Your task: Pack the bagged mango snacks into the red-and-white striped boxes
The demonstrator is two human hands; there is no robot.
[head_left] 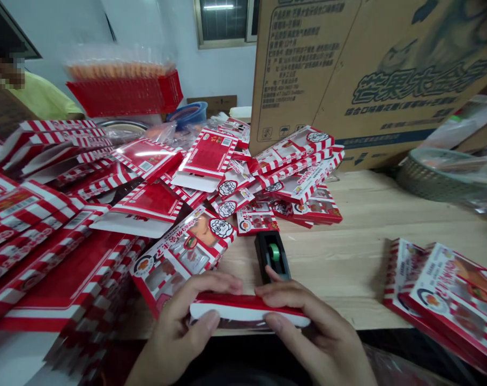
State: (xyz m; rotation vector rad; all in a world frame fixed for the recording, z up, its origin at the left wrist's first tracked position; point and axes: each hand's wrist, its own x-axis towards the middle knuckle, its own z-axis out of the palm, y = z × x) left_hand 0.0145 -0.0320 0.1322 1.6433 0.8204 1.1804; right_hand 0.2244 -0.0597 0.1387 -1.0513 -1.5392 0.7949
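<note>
A red and white cardboard box (pixel 243 306) is held at the table's front edge, one narrow white side turned up toward me. My left hand (pixel 187 327) grips its left end, thumb on the near side and fingers over the far side. At the right end, my right hand (pixel 307 324) holds it in the same way, with the index finger lifted. Just beyond that hand stands a black tape dispenser (pixel 273 254) with a green roll core. Left of it lies a printed box (pixel 187 249) with clear windows, partly behind my left hand.
Flattened red boxes (pixel 78 273) are stacked at left. More striped boxes (pixel 295 161) lie piled at the middle back. Two boxes (pixel 448 295) rest at right. A large carton (pixel 347 69) and a basket (pixel 436 171) stand behind. A person in a yellow top (pixel 42 96) is at far left.
</note>
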